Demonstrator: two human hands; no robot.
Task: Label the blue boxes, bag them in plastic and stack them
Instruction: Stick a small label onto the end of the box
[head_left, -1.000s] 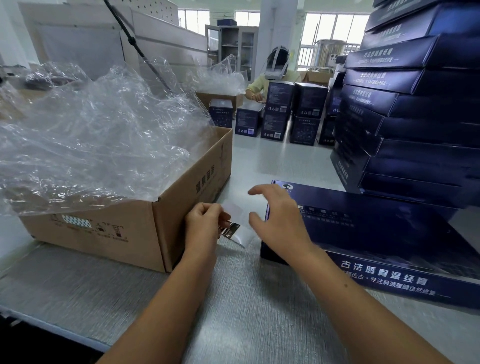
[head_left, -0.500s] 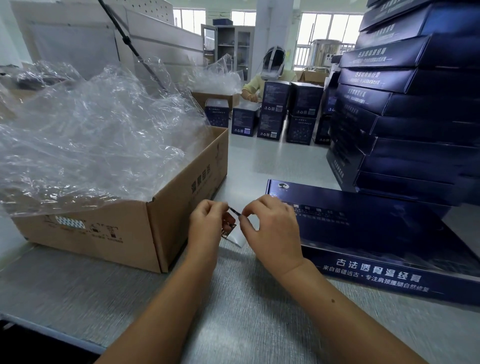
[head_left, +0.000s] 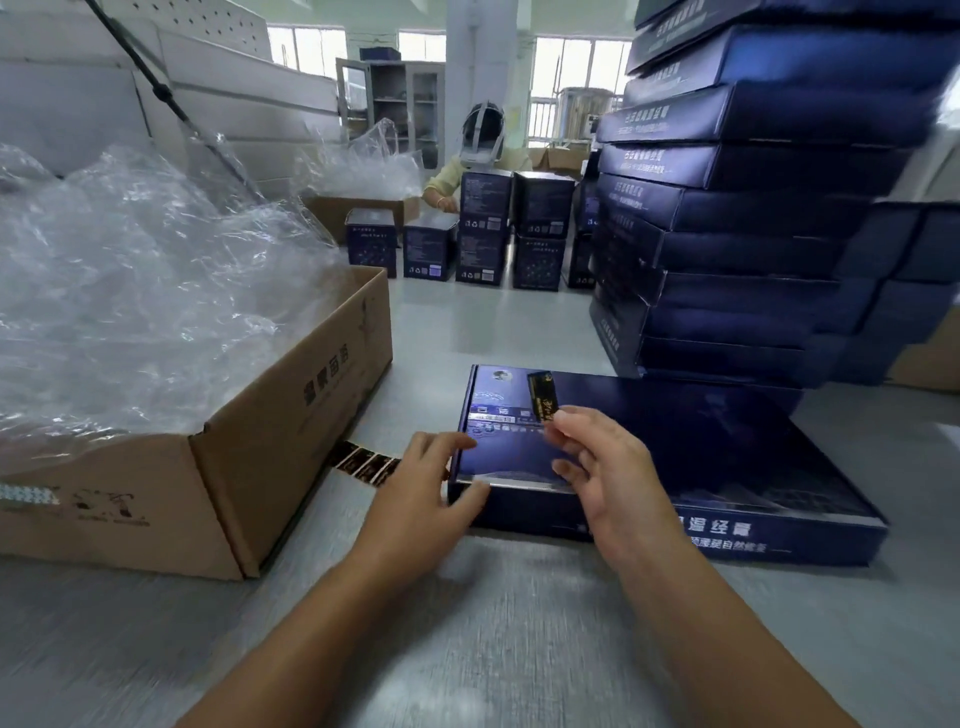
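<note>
- Pinching with thumb and forefinger, your right hand (head_left: 608, 483) holds a small dark label (head_left: 543, 401) with gold print, upright just over the lid of the flat blue box (head_left: 701, 447), near its left end.
- Your left hand (head_left: 426, 499) lies spread on that box's near-left corner, with the fingers flat on the lid and the thumb against the front edge.
- A label strip (head_left: 363, 460) lies on the table (head_left: 493, 649) between the cardboard box (head_left: 291, 415) and the blue box. Its right end disappears under your left hand.
- The label's gold print is too small to read, and your right wrist covers part of the white lettering on the blue box's front wall.
- The stack of blue boxes (head_left: 753, 208) stands just behind the flat one. Its top is cut off by the frame, and its right side is blurred.
- The cardboard box is open and heaped above its rim with clear plastic bags (head_left: 130, 291). You cannot tell what lies beneath them.
- At the far end of the table, another person (head_left: 483, 140) is partly hidden behind small upright blue boxes (head_left: 483, 228), and a second carton (head_left: 358, 208) holding crumpled plastic stands beside them.
</note>
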